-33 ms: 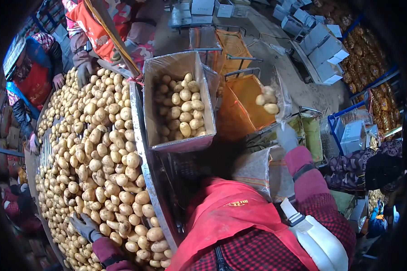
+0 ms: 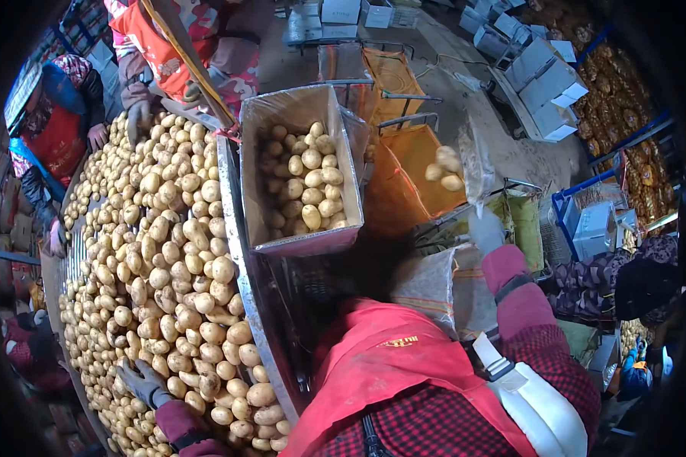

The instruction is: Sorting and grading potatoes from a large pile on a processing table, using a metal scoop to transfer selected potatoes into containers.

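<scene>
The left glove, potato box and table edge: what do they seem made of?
The glove: likely knitted fabric, perhaps coated; soft, matt grey. The box: probably cardboard; brown inside, shiny film along its rim suggesting plastic. Table edge: apparently metal; bright, streaky sheen.

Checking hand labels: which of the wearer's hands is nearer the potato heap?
Left. The left hand lies on the potato heap; the right hand is off it, rightward, past the box.

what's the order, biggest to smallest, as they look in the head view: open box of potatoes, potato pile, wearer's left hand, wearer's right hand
1. Potato pile
2. Open box
3. Left hand and right hand, unranked: they look close in size, and the right one is blurred.
</scene>
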Motion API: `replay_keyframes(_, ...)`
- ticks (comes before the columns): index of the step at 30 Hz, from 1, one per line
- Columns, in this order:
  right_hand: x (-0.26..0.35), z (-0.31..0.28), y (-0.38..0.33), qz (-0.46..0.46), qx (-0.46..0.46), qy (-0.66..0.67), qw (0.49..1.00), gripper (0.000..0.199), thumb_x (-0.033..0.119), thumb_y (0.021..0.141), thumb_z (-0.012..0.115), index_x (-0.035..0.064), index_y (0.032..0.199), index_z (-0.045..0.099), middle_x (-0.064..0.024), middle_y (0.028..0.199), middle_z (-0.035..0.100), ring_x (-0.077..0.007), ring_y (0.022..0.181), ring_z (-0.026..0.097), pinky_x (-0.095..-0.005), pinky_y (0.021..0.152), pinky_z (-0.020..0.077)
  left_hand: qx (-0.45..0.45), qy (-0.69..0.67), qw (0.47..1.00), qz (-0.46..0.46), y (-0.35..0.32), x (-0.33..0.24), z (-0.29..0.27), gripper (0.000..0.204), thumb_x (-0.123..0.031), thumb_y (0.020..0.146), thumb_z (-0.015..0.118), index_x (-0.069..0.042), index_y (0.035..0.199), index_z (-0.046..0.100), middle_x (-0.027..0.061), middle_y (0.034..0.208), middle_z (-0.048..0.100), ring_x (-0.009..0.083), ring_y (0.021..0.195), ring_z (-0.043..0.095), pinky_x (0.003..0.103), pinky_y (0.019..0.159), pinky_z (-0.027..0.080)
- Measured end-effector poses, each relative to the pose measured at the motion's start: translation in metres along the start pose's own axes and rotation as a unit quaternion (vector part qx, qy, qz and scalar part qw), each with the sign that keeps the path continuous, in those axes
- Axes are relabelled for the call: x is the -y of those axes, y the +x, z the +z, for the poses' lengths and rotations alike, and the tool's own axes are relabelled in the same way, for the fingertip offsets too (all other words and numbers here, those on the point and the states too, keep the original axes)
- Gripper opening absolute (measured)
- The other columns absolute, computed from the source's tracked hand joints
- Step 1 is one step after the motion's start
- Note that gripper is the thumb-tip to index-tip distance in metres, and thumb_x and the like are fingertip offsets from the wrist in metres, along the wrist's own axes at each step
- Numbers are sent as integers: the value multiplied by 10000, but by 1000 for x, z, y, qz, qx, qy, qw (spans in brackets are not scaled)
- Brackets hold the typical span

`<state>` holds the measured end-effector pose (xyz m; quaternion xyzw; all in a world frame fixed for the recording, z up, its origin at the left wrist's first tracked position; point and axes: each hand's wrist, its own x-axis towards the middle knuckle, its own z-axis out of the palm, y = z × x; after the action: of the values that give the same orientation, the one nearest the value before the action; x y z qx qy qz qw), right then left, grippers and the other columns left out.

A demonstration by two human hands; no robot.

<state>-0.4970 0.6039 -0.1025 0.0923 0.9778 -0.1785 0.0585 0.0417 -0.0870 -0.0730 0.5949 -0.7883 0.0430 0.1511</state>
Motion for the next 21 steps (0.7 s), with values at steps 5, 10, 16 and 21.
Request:
replay_keyframes(5,35,-15,-14,57,52,209,975,353,346,954,586,33,1116,611,-99,766,670,-185,656,652,-380,592,529,-3,48,999,-6,-5,37,-9,538,-381,1011,525,-32,1421,523,253,1554,369,382,1462,324,446,1209,260)
replay_keyframes(10,70,-29,-85,-6,134,382,914,265,314,1024,556,94,1156,625,-6,649,584,-65,522,529,-237,453,417,-45,34,998,42,-5,14,9,501,-303,944,580,-32,1365,568,272,1453,492,419,1381,432,472,1170,324)
replay_keyframes(16,139,-6,-146,-109,285,385,871,284,286,1020,548,19,1052,641,-37,594,578,-95,478,555,-221,437,424,-85,20,996,12,-16,-19,-19,455,-331,900,627,-92,1287,634,261,1459,479,410,1346,469,471,1107,394)
replay_keyframes(21,180,7,-170,-118,397,414,811,358,280,1007,576,15,779,649,-68,638,645,-123,509,606,-250,486,477,-31,30,999,-2,-15,-26,-26,500,-368,907,623,-106,1331,595,254,1511,422,406,1410,393,487,1151,336)
